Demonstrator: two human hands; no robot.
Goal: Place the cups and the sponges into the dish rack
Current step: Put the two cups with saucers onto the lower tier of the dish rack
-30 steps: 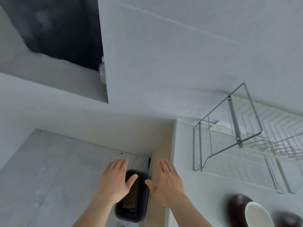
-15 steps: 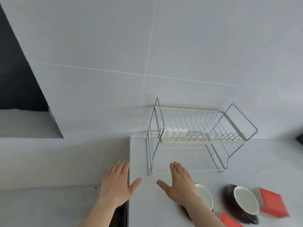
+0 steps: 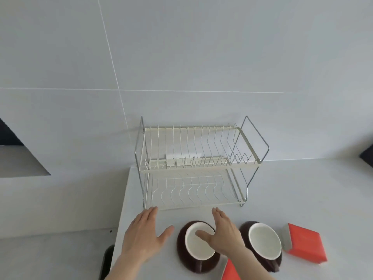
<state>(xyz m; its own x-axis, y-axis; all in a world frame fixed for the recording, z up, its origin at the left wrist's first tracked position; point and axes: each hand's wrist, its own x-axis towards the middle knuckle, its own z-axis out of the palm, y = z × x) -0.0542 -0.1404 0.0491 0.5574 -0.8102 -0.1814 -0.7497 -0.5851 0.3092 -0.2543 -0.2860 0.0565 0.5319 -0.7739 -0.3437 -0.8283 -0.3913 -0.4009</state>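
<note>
A two-tier wire dish rack (image 3: 201, 170) stands on the white counter against the tiled wall, with nothing on either tier. In front of it stand two brown cups with white insides: a left cup (image 3: 196, 249) and a right cup (image 3: 264, 241). A red sponge (image 3: 304, 245) lies right of the right cup. Another red sponge (image 3: 230, 270) pokes in at the bottom edge, partly hidden by my forearm. My left hand (image 3: 144, 237) hovers flat and open left of the left cup. My right hand (image 3: 222, 233) is open over that cup's right rim.
The counter's left edge (image 3: 121, 219) drops to a lower grey surface. A dark object (image 3: 107, 261) sits there at the bottom edge. A dark recess (image 3: 12, 136) shows at the far left and a dark corner (image 3: 366, 156) at the far right.
The view has swung right from the lower surface to the counter, bringing the rack, both cups and the sponges to the centre. Both hands stay open and now sit by the left cup.
</note>
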